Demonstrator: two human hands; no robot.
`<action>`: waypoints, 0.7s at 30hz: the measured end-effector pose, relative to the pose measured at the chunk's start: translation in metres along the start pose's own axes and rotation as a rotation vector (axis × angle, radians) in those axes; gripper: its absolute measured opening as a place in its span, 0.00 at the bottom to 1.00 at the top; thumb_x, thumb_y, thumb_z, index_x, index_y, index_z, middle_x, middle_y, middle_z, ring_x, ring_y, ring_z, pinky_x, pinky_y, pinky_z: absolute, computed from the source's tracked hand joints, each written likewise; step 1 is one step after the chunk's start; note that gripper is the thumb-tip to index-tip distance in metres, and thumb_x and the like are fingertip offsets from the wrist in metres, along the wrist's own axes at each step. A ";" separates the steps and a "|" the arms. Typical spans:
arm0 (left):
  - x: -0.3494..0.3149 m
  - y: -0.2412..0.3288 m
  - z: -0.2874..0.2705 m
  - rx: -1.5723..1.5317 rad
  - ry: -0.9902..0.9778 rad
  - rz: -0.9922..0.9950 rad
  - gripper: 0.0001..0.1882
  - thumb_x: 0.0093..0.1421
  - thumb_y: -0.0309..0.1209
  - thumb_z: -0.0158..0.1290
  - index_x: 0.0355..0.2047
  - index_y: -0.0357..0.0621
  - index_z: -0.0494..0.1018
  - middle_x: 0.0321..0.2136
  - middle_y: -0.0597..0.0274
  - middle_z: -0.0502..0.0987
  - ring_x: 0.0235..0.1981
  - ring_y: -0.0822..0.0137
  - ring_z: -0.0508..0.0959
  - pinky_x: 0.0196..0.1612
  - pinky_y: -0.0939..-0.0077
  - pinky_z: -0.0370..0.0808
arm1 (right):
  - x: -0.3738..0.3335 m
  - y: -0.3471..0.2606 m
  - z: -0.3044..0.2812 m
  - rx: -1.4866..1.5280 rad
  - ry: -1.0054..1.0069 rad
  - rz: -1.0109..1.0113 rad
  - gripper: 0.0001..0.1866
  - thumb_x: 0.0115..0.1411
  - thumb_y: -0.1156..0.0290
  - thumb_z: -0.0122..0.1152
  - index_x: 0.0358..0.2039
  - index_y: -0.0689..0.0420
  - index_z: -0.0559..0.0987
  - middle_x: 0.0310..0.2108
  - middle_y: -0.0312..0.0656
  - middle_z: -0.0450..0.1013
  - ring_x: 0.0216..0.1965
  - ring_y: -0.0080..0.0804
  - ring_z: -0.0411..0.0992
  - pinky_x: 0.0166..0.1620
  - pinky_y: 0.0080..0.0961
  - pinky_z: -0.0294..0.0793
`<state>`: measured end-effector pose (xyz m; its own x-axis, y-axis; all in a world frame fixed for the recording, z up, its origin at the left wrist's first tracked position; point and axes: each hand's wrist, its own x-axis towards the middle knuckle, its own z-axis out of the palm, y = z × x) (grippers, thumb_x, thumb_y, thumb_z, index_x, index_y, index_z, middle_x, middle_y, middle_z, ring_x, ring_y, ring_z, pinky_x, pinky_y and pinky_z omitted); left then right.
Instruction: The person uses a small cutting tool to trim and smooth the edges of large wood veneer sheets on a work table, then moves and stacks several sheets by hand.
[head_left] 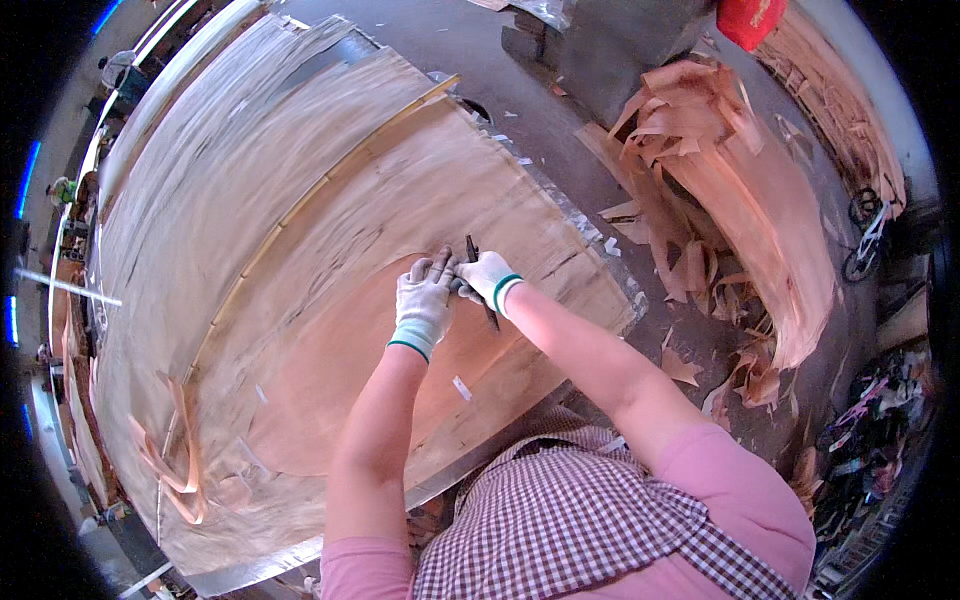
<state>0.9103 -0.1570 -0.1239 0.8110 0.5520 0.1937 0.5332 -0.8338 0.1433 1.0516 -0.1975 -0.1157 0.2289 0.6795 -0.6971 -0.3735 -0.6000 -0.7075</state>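
Observation:
Both hands wear white work gloves with greyish fingers and green cuff bands. My right hand (487, 278) is closed around a slim dark knife-like tool (492, 318), whose ends stick out above and below the fist. Beside it, almost touching, my left hand (424, 302) lies with its fingers stretched out on the wood veneer (330, 370). Under the hands is a reddish oval area of this sheet, with paler, dark-streaked wood around it. What the right fingertips press on is hidden.
A long thin yellowish stick (290, 215) crosses the veneer stack. Curled veneer strips (178, 460) lie at its left, and small white tape pieces (462, 388) near me. On the floor at right sits a large heap of veneer scraps (720, 170); a bicycle (868, 235) stands beyond.

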 end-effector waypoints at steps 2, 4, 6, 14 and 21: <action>0.003 0.005 -0.002 0.070 -0.070 -0.016 0.23 0.55 0.33 0.46 0.53 0.48 0.68 0.55 0.62 0.69 0.51 0.59 0.70 0.47 0.62 0.69 | 0.002 0.001 -0.010 -0.135 -0.076 -0.076 0.08 0.55 0.71 0.55 0.26 0.63 0.77 0.21 0.46 0.75 0.20 0.36 0.75 0.20 0.29 0.73; 0.016 0.019 -0.008 0.108 -0.166 -0.054 0.22 0.57 0.34 0.44 0.53 0.48 0.68 0.55 0.63 0.69 0.52 0.59 0.69 0.47 0.59 0.68 | 0.008 -0.012 -0.031 -1.188 0.123 -0.502 0.14 0.54 0.61 0.51 0.31 0.56 0.80 0.33 0.52 0.76 0.39 0.49 0.75 0.42 0.45 0.74; 0.000 0.008 0.005 0.222 -0.205 -0.092 0.22 0.59 0.35 0.41 0.54 0.48 0.67 0.56 0.64 0.69 0.55 0.59 0.67 0.47 0.56 0.67 | -0.013 -0.037 -0.008 -1.434 0.225 -0.473 0.10 0.52 0.67 0.51 0.31 0.54 0.80 0.34 0.51 0.76 0.39 0.48 0.75 0.42 0.43 0.74; -0.048 -0.062 -0.024 -0.090 0.164 -0.374 0.33 0.51 0.35 0.55 0.59 0.49 0.60 0.60 0.58 0.60 0.62 0.57 0.58 0.62 0.52 0.52 | 0.003 -0.040 0.069 -0.442 -0.185 -0.297 0.18 0.54 0.54 0.64 0.28 0.59 0.79 0.22 0.38 0.75 0.21 0.22 0.71 0.24 0.22 0.69; -0.117 -0.102 -0.038 -0.224 0.099 -0.449 0.35 0.52 0.30 0.52 0.61 0.44 0.54 0.60 0.49 0.59 0.63 0.51 0.55 0.65 0.55 0.48 | 0.054 -0.003 0.186 -1.199 -0.009 -0.327 0.22 0.53 0.55 0.54 0.38 0.59 0.80 0.41 0.53 0.74 0.46 0.48 0.72 0.48 0.37 0.71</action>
<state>0.7516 -0.1358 -0.1242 0.4810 0.8630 0.1546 0.7504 -0.4965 0.4363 0.8976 -0.0804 -0.1295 0.1483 0.8698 -0.4706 0.7576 -0.4058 -0.5112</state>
